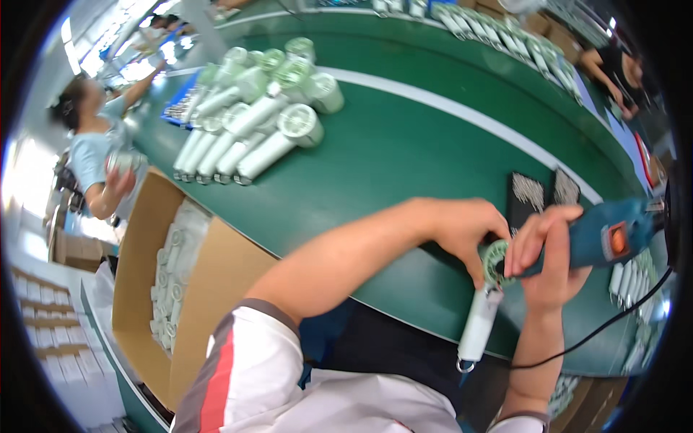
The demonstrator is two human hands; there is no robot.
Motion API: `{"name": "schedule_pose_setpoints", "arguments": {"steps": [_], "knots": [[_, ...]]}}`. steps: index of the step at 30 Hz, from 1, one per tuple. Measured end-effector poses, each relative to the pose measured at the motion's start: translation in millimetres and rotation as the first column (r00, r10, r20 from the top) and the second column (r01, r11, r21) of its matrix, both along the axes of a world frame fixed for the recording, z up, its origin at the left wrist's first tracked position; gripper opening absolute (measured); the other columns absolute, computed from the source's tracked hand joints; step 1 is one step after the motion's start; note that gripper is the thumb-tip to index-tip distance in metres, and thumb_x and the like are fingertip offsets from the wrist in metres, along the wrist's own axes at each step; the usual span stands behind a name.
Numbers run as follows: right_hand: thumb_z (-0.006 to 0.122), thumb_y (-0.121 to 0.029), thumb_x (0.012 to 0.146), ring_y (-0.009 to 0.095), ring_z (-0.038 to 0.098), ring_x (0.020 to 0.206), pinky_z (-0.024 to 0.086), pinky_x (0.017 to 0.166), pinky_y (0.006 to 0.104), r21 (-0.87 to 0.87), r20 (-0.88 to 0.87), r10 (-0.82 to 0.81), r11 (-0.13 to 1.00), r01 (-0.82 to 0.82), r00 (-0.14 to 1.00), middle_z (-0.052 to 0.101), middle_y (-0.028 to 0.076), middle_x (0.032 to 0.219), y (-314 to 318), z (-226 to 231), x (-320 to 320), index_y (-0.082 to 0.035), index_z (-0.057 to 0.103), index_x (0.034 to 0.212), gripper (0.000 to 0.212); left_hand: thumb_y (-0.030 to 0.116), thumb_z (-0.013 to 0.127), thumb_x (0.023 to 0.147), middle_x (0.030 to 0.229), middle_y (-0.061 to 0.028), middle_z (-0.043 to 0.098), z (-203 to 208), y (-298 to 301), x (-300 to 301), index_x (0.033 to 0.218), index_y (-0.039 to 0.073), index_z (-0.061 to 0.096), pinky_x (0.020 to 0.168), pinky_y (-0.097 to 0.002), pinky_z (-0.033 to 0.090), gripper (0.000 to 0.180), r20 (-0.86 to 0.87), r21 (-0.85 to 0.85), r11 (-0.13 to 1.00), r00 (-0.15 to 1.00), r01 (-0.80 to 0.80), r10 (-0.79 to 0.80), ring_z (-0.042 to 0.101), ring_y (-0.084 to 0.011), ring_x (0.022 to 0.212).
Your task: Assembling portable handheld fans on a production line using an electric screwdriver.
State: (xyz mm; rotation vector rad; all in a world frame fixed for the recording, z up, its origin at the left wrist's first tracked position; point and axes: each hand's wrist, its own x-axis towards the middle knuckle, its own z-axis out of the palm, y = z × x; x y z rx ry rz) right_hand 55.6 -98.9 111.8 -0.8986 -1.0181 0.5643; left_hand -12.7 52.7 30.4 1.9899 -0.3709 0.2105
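My left hand (465, 227) grips the round, pale green head of a handheld fan (478, 326), whose white handle points toward me and ends in a metal ring. A teal electric screwdriver (606, 232) lies sideways in my right hand (545, 256), my fingers wrapped around its front part. Its tip reaches the fan's head, though my right fingers hide the exact contact. Just beyond my hands are a black screw tray (525, 198) and a second black tray (567, 187), both holding small metal screws.
Handheld fans (260, 108) lie piled on the green bench (390, 151), beside a blue tray (177, 108). An open cardboard box (224, 289) holds more fans. A black cable (613, 321) trails from the screwdriver. One co-worker (94, 151) stands left, another person (617, 79) far right.
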Motion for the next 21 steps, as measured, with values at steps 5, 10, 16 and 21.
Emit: {"name": "schedule_pose_setpoints", "arguments": {"steps": [5, 10, 16, 21], "knots": [[0.05, -0.005, 0.103, 0.014, 0.045, 0.045, 0.042, 0.037, 0.0283, 0.024, 0.104, 0.061, 0.998, -0.064, 0.993, 0.046, 0.006, 0.06, 6.2, -7.7, -4.7, -0.001, 0.046, 0.1, 0.006, 0.026, 0.098, 0.053, 0.087, -0.0106, 0.074, 6.6, -3.0, -9.2, 0.097, 0.003, 0.075, 0.074, -0.0351, 0.054, 0.055, -0.055, -0.083, 0.996, 0.998, -0.035, 0.03, 0.069, -0.0256, 0.079], [0.05, -0.004, 0.103, 0.013, 0.044, 0.044, 0.041, 0.035, 0.0274, -0.017, 0.045, 0.052, 0.999, -0.052, 0.998, 0.046, 0.006, 0.059, 9.1, -4.7, -1.6, -0.002, 0.045, 0.098, 0.007, 0.024, 0.098, 0.054, 0.088, -0.0103, 0.075, 11.7, -0.2, -8.5, 0.097, 0.002, 0.075, 0.073, -0.0332, 0.054, 0.054, -0.074, 0.0, 0.998, 0.995, -0.062, 0.062, 0.07, -0.0234, 0.079], [0.052, -0.006, 0.102, 0.014, 0.044, 0.044, 0.042, 0.036, 0.0277, 0.011, 0.029, 0.075, 0.997, -0.075, 0.997, 0.046, 0.006, 0.059, 5.7, -5.9, -3.4, -0.002, 0.046, 0.097, 0.009, 0.023, 0.099, 0.054, 0.089, -0.0084, 0.075, 10.1, -5.1, -11.1, 0.097, 0.004, 0.075, 0.074, -0.033, 0.054, 0.053, -0.085, -0.062, 0.997, 0.995, -0.049, 0.044, 0.069, -0.0222, 0.08], [0.054, -0.007, 0.102, 0.015, 0.048, 0.046, 0.043, 0.038, 0.0291, -0.097, -0.017, 0.028, 0.995, -0.03, 0.999, 0.049, 0.006, 0.061, -7.7, -17.2, 6.5, -0.002, 0.051, 0.102, 0.006, 0.02, 0.098, 0.057, 0.094, -0.0067, 0.076, 11.0, -10.2, -4.5, 0.097, 0.004, 0.075, 0.078, -0.0323, 0.055, 0.049, -0.058, -0.115, 0.993, 0.998, 0.023, -0.029, 0.071, -0.0196, 0.086]]}}
